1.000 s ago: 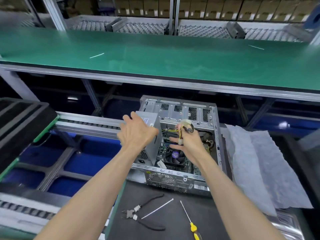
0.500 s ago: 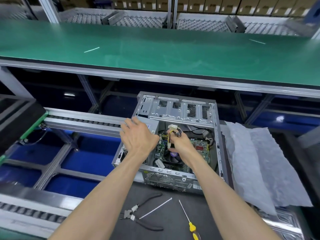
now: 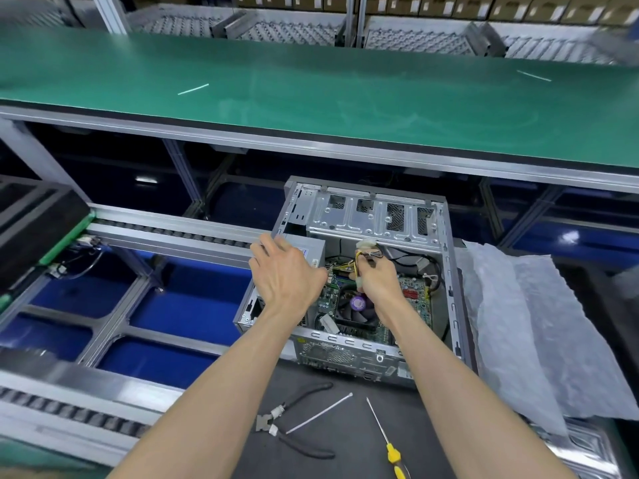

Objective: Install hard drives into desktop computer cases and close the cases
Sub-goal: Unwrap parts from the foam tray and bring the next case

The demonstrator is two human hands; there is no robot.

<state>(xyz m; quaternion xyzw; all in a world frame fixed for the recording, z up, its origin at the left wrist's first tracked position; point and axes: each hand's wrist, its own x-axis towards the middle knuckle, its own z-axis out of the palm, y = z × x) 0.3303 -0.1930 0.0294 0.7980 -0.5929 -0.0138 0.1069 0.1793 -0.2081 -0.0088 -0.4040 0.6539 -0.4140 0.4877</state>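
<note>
- Right hand is inside the open case, fingers pinched around a bundle of yellow-and-black power cables, with a white connector sticking up just above the knuckles.
- Left hand lies palm-down on the grey power supply in the case's left part, fingers spread and curled over its far edge, gripping the box.
- Below the right hand sits the CPU cooler fan on the green motherboard.
- The desktop computer case lies on its side, lid off, its empty drive cage at the far end.
- No hard drive shows near either hand.
- On the dark surface nearer the camera: pliers, a white cable tie, a yellow-handled screwdriver.
- Foam wrap lies right of the case.
</note>
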